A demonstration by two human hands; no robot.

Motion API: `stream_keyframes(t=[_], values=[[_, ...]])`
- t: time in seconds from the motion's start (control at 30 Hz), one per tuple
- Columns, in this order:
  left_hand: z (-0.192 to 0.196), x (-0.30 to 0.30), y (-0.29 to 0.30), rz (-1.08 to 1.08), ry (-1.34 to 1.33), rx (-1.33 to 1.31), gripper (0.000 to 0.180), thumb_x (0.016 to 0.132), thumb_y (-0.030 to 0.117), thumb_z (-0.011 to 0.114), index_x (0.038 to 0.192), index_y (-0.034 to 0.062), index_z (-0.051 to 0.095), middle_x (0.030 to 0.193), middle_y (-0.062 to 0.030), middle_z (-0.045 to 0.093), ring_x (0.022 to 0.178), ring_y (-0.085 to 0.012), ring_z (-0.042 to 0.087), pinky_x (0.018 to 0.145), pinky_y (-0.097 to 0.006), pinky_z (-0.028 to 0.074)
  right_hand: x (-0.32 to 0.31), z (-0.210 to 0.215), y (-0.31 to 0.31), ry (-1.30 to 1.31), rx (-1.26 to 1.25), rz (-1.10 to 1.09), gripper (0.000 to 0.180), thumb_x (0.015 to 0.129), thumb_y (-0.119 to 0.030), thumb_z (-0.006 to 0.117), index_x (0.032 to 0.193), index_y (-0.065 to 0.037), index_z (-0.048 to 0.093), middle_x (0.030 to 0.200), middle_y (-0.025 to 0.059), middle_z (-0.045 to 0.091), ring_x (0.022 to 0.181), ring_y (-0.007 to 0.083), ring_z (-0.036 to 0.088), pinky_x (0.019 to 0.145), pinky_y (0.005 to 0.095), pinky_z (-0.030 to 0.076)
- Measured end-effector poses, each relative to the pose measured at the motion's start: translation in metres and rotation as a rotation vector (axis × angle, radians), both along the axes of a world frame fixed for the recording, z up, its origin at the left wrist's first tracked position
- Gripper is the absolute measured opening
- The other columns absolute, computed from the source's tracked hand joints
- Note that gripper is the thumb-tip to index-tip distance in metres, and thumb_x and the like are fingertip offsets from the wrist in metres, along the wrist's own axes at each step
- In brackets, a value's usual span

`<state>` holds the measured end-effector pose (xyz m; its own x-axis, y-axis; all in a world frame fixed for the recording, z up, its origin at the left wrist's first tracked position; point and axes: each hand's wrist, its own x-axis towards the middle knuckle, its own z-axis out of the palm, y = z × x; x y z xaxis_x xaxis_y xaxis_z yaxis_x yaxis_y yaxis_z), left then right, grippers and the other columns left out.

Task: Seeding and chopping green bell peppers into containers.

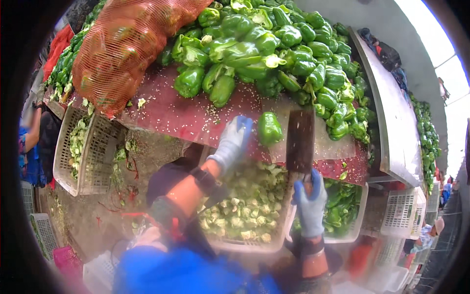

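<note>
My right hand [310, 200], in a grey-blue work glove, is closed round the handle of a cleaver [299, 137]. The broad dark blade points away from me over the board, with seeds stuck to it. Just left of the blade a single green bell pepper [269, 128] rests on the red board [176, 110]. My left hand [232, 141], gloved the same way, is over the board's near edge, left of that pepper and apart from it. Motion blurs its fingers, so their grip is unclear. Loose seeds are scattered across the board.
A heap of green bell peppers [298, 54] covers the board's far side, beside an orange mesh sack [132, 54]. Below the near edge stand a crate [245, 245] of cut pepper cores and a crate [361, 208] of peppers. Another crate [66, 152] stands left.
</note>
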<state>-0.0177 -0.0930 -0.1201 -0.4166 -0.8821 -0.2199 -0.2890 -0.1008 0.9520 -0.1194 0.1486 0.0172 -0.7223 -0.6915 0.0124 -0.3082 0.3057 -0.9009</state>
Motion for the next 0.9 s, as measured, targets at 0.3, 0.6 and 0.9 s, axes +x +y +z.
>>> stream_keyframes(t=[0.3,0.6,0.9], values=[[0.05,0.011,0.005,0.052,-0.126,-0.31,0.045,0.095,0.035,0.054,0.129,0.0051,0.051,0.119,-0.0199,0.058,0.103,-0.0338,0.06,0.082,-0.042,0.051,-0.009,-0.049,-0.093,0.662,0.511,0.214,0.05,0.085,-0.021,0.06,0.13,-0.003,0.046,0.089,0.0195,0.067,0.079,0.0348,0.067,0.068,0.0457,0.053],[0.041,-0.03,0.022,-0.152,-0.416,-0.379,0.066,0.091,0.057,0.049,0.138,0.0118,0.039,0.129,-0.0308,0.047,0.099,-0.0481,0.06,0.085,-0.052,0.05,-0.031,-0.086,-0.062,0.196,0.119,0.148,0.052,0.082,-0.018,0.069,0.127,-0.001,0.049,0.095,0.0143,0.066,0.076,0.0235,0.067,0.07,0.0383,0.054],[0.081,-0.027,-0.045,-0.177,-0.447,-0.984,0.047,0.089,0.032,0.062,0.128,0.0095,0.051,0.119,-0.017,0.055,0.106,-0.0355,0.055,0.089,-0.044,0.048,-0.001,-0.044,0.042,-0.429,-0.162,-0.238,0.028,0.089,-0.006,0.061,0.115,-0.002,0.05,0.073,0.0021,0.055,0.05,0.0107,0.054,0.042,0.0257,0.047]])
